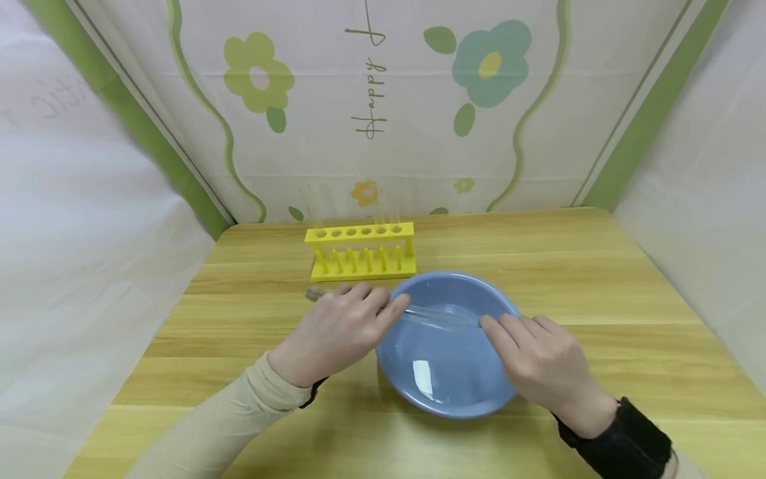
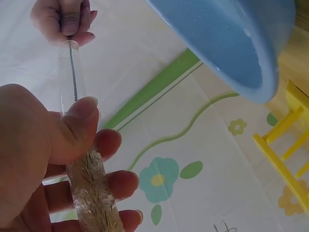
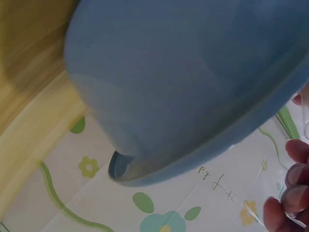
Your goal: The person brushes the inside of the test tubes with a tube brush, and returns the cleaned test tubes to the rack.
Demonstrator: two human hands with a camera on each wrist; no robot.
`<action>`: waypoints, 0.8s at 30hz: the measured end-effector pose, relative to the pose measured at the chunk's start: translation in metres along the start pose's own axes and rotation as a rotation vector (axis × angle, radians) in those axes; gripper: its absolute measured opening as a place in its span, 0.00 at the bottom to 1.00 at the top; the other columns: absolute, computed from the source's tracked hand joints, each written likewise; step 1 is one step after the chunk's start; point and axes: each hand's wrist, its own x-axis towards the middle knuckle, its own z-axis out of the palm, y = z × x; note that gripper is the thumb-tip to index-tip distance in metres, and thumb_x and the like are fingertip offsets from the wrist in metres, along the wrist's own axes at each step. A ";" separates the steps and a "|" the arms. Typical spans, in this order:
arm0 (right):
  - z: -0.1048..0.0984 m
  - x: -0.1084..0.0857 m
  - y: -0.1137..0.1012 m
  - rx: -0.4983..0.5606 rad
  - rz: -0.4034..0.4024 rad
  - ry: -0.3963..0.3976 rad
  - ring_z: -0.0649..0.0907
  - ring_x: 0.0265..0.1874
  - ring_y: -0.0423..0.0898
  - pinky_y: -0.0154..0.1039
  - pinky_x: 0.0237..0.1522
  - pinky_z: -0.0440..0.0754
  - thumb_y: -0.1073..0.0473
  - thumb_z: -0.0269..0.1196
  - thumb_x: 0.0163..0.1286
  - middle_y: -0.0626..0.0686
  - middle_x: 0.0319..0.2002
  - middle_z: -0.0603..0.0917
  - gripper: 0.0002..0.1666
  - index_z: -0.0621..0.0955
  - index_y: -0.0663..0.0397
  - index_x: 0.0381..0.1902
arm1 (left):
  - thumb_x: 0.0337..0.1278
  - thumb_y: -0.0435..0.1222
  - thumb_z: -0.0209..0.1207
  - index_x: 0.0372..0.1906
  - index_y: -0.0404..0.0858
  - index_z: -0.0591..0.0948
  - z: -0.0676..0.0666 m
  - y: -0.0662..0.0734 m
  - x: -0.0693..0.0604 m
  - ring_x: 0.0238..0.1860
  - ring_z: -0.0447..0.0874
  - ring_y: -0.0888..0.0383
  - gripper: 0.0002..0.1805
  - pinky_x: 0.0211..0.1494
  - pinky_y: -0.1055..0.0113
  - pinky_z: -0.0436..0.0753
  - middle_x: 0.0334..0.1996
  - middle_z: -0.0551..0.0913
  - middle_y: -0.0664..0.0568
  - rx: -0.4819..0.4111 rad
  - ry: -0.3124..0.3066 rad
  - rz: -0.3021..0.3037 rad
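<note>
A clear test tube (image 1: pixel 441 317) is lying slantwise above the basin, spanning the gap between the two hands. A brush (image 2: pixel 95 191) is sitting inside it, the bristles pressing along the glass and the twisted wire stem (image 2: pixel 74 79) running out through the mouth.

The left hand (image 1: pixel 353 326) is grasping the tube: its thumb is lying across the near side, while the other fingers are curling round from the far side, the bristled part passing between them. The tube's bristled end is projecting beyond this hand, on the side away from the basin. The right hand (image 1: pixel 541 359) is pinching the wire stem just beside the tube's mouth, its fingers bent; whether they are touching the glass rim, I cannot tell.

Beneath the tube, a blue basin (image 1: pixel 445 372) is standing on the wooden table (image 1: pixel 604 293), showing a bright reflection within. Behind the basin and towards the left, a yellow rack (image 1: pixel 364 273) is holding several upright tubes, one at its left end and others at its right. A flower-printed cloth (image 1: pixel 413 153) is hanging behind the table. A black band (image 1: pixel 625 439) is encircling the right wrist; a pale sleeve (image 1: pixel 233 412) is covering the left forearm.
</note>
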 end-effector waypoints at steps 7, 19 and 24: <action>0.001 0.004 -0.004 0.023 0.036 -0.081 0.70 0.10 0.46 0.34 0.09 0.61 0.78 0.44 0.60 0.54 0.16 0.75 0.20 0.83 0.70 0.34 | 0.62 0.25 0.56 0.50 0.34 0.82 0.005 -0.001 -0.005 0.21 0.74 0.56 0.13 0.19 0.70 0.73 0.27 0.78 0.50 -0.054 -0.027 -0.025; 0.002 -0.004 -0.003 0.280 0.296 -0.265 0.70 0.08 0.36 0.23 0.11 0.57 0.64 0.53 0.73 0.44 0.24 0.85 0.13 0.85 0.52 0.34 | 0.63 0.23 0.53 0.53 0.35 0.82 0.009 -0.002 -0.013 0.22 0.76 0.55 0.17 0.21 0.69 0.76 0.27 0.78 0.50 -0.035 -0.053 -0.043; 0.002 -0.002 -0.001 0.386 0.348 -0.304 0.80 0.16 0.35 0.22 0.14 0.67 0.75 0.64 0.51 0.42 0.28 0.87 0.16 0.86 0.51 0.34 | 0.62 0.24 0.54 0.54 0.36 0.81 0.009 -0.003 -0.017 0.24 0.78 0.53 0.17 0.23 0.66 0.80 0.29 0.79 0.49 -0.031 -0.052 -0.049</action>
